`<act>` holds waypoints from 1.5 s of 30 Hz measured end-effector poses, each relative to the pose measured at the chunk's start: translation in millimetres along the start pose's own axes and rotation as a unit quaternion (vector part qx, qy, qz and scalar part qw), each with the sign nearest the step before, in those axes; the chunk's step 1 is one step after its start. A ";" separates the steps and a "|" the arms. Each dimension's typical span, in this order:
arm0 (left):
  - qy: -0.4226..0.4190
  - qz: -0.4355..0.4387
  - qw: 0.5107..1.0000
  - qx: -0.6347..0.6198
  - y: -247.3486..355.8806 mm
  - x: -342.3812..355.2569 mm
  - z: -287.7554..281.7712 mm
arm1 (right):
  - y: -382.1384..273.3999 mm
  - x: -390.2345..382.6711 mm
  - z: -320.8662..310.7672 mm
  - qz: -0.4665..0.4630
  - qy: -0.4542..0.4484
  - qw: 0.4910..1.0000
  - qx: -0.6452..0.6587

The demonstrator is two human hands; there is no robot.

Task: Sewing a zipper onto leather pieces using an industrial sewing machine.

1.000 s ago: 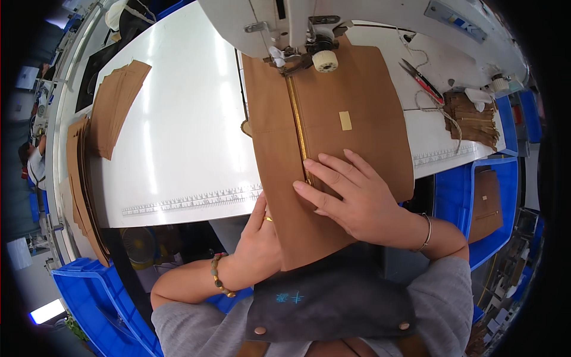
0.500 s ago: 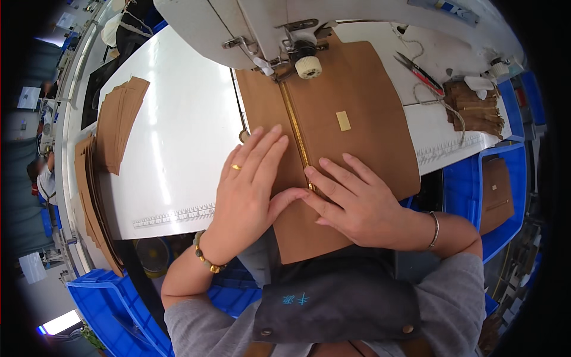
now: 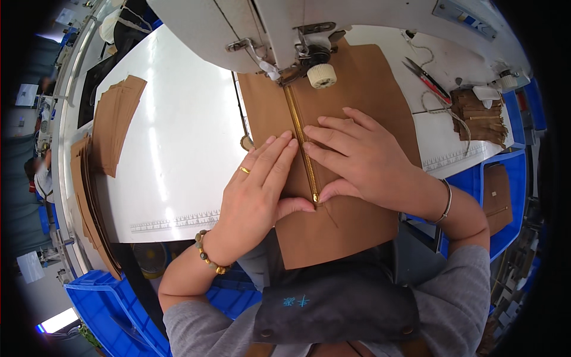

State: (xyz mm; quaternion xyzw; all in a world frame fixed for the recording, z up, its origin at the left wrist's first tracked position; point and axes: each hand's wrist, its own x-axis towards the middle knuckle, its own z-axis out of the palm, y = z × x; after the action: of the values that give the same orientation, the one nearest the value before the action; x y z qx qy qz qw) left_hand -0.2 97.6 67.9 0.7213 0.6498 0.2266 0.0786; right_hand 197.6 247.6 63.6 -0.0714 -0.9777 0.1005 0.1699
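A brown fabric panel (image 3: 333, 232) lies under the head of a sewing machine (image 3: 285, 35). Down it runs a gold-toothed zipper (image 3: 302, 134), whose upper end disappears beneath the presser area. My left hand (image 3: 256, 181) lies flat on the panel along the zipper's left side, fingers stretched out. On the other side my right hand (image 3: 366, 157) rests flat, fingers spread toward the teeth. Both thumbs point at the zipper's near end, by the gold slider (image 3: 316, 197). A loose thread (image 3: 331, 217) trails below that end.
Brown fabric pieces (image 3: 119, 125) lie on the white table (image 3: 178, 137) at left; more pieces (image 3: 89, 202) hang over its edge. At right are red-handled snips (image 3: 431, 83) and a bundle of zippers (image 3: 479, 119). Blue bins (image 3: 113, 303) stand on both sides.
My right hand has moved away from me and off the zipper's near end, now covering the panel's small pale label. The slider and loose thread are exposed. My left hand has shifted slightly right.
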 end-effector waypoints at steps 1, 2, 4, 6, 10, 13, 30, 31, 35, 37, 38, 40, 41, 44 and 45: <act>-0.002 0.009 1.000 0.003 -0.5 0.4 -0.4 | -0.3 0.4 -0.8 -0.007 -0.005 1.000 0.002; -0.008 0.017 1.000 0.008 -1.0 1.0 -0.7 | -0.1 1.0 -1.7 -0.010 -0.012 1.000 0.004; -0.011 0.022 1.000 0.014 -0.8 1.8 -1.5 | 0.5 2.0 -3.3 -0.017 -0.014 1.000 0.004; -0.020 0.023 0.999 0.022 0.2 2.8 -3.0 | 1.1 2.9 -3.9 -0.020 -0.018 1.000 0.006; -0.035 0.021 0.999 0.035 4.3 6.1 -6.0 | 0.8 2.1 -4.8 -0.020 -0.025 0.999 -0.005; -0.039 0.027 0.998 0.047 7.3 8.8 -7.5 | 1.2 0.2 -6.3 -0.021 -0.030 0.999 -0.012; -0.010 0.048 0.995 0.087 -24.3 46.3 -11.1 | 34.4 22.6 8.5 -0.023 0.004 0.999 -0.034; -0.005 0.052 0.995 0.087 -26.8 49.2 -11.3 | 36.7 25.4 8.9 -0.026 0.010 0.999 -0.035; 0.002 0.059 0.994 0.092 -36.5 60.0 -12.5 | 44.6 36.4 12.0 -0.031 0.047 0.997 -0.048; 0.004 0.050 0.994 0.093 -40.0 63.8 -13.3 | 46.7 39.8 14.2 -0.024 0.052 0.996 -0.063; 0.001 0.040 0.995 0.089 -41.4 65.3 -13.8 | 47.6 41.0 15.3 -0.016 0.057 0.995 -0.077; 0.001 0.037 0.996 0.084 -44.7 68.2 -14.6 | 48.1 42.8 17.1 -0.014 0.062 0.995 -0.073; -0.006 0.034 0.997 0.069 -45.8 69.0 -14.5 | 48.7 43.5 17.3 -0.007 0.065 0.995 -0.069; -0.009 0.013 0.999 0.032 -46.8 67.0 -11.6 | 49.5 44.3 15.2 -0.010 0.063 0.997 -0.051; -0.007 0.012 0.999 0.032 -46.2 64.4 -9.9 | 49.6 44.1 13.7 -0.011 0.062 0.997 -0.051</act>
State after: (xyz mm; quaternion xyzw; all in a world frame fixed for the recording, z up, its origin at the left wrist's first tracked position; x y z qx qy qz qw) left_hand -42.7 165.0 72.2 0.7327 0.6474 0.2017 0.0576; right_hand 157.0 301.0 54.1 -0.0757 -0.9699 0.0441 0.2273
